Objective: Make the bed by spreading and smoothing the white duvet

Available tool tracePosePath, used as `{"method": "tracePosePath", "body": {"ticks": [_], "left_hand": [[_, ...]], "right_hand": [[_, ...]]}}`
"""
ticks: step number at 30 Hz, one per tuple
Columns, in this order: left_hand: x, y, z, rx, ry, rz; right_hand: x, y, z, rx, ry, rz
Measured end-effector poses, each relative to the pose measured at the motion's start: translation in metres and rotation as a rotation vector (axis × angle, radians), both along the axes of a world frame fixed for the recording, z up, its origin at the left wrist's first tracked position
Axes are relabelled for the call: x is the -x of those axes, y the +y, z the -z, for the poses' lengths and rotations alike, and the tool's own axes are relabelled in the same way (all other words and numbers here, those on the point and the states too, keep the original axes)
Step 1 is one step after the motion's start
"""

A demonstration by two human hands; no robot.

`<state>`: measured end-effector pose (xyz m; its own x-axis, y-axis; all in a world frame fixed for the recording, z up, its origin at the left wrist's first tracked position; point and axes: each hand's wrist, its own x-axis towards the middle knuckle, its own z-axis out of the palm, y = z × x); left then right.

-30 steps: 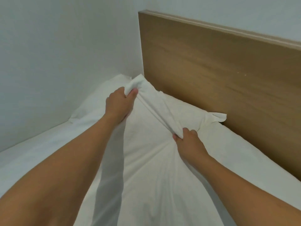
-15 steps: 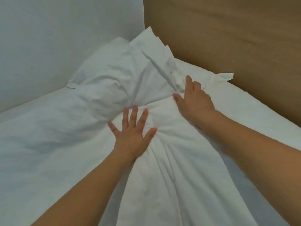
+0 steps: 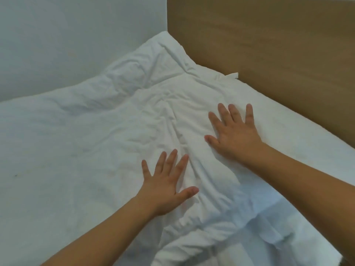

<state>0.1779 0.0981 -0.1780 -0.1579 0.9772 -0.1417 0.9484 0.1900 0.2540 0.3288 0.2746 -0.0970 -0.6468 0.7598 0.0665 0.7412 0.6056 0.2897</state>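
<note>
The white duvet (image 3: 99,143) covers the bed and reaches into the corner between wall and headboard, creased in the middle and bunched at the lower right. My left hand (image 3: 167,181) lies flat on it with fingers spread, near the centre. Further up and to the right, my right hand (image 3: 233,135) presses flat on the duvet with straight, spread fingers, close to the headboard. Neither hand holds any fabric.
A wooden headboard (image 3: 269,45) runs along the right side. A pale wall (image 3: 67,39) borders the bed on the left and meets the headboard at the far corner. A small white tag or corner (image 3: 233,75) sticks out by the headboard.
Both hands have let go of the duvet's top edge, which has dropped flat into the corner. My right hand has opened, and both hands now lie flat on the duvet.
</note>
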Motion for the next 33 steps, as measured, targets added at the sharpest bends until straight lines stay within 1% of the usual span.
{"method": "tracePosePath", "body": {"ticks": [2, 4, 8, 10, 12, 14, 15, 16, 17, 19, 20, 21, 23, 24, 26, 27, 29, 33], "left_hand": [[-0.024, -0.012, 0.007, 0.045, 0.02, 0.042], [-0.041, -0.023, 0.011, 0.064, 0.088, 0.061], [-0.052, -0.049, 0.024, 0.096, 0.212, 0.035], [-0.058, -0.063, 0.035, 0.065, 0.213, -0.013], [-0.066, -0.078, 0.051, -0.02, 0.243, -0.06], [-0.079, -0.095, 0.067, -0.126, 0.289, -0.128], [-0.084, -0.106, 0.073, -0.165, 0.293, -0.173], [-0.087, -0.118, 0.075, -0.179, 0.284, -0.211], [-0.089, -0.129, 0.074, -0.171, 0.259, -0.241], [-0.09, -0.151, 0.064, -0.13, 0.203, -0.285], [-0.088, -0.163, 0.055, -0.119, 0.2, -0.311], [-0.085, -0.175, 0.046, -0.111, 0.217, -0.344], [-0.073, -0.196, 0.028, -0.085, 0.265, -0.425], [-0.064, -0.205, 0.021, -0.068, 0.281, -0.468], [-0.041, -0.22, 0.014, -0.053, 0.274, -0.564], [-0.03, -0.225, 0.014, -0.059, 0.261, -0.608], [-0.013, -0.235, 0.022, -0.067, 0.259, -0.647], [-0.006, -0.246, 0.047, -0.092, 0.394, -0.614]], "right_hand": [[-0.025, -0.017, 0.008, 0.033, 0.014, 0.013], [-0.048, -0.023, 0.013, 0.036, 0.021, 0.003], [-0.076, -0.031, 0.022, -0.025, 0.067, 0.02], [-0.081, -0.05, 0.037, -0.072, 0.148, 0.049], [-0.086, -0.077, 0.061, -0.087, 0.315, 0.1], [-0.09, -0.107, 0.083, -0.056, 0.526, 0.163], [-0.09, -0.122, 0.092, -0.013, 0.675, 0.206], [-0.088, -0.138, 0.096, 0.059, 0.878, 0.264], [-0.083, -0.153, 0.095, 0.183, 1.132, 0.355], [-0.069, -0.183, 0.082, 0.567, 1.683, 0.653], [-0.061, -0.197, 0.076, 0.798, 1.856, 0.793], [-0.052, -0.213, 0.073, 1.008, 1.898, 0.858], [-0.038, -0.242, 0.065, 1.332, 1.79, 0.817], [-0.031, -0.249, 0.065, 1.449, 1.74, 0.803], [-0.018, -0.252, 0.062, 1.626, 1.7, 0.827], [-0.013, -0.248, 0.061, 1.679, 1.7, 0.843], [-0.003, -0.237, 0.064, 1.711, 1.705, 0.899], [0.01, -0.225, 0.085, 1.686, 1.623, 1.047]]}}
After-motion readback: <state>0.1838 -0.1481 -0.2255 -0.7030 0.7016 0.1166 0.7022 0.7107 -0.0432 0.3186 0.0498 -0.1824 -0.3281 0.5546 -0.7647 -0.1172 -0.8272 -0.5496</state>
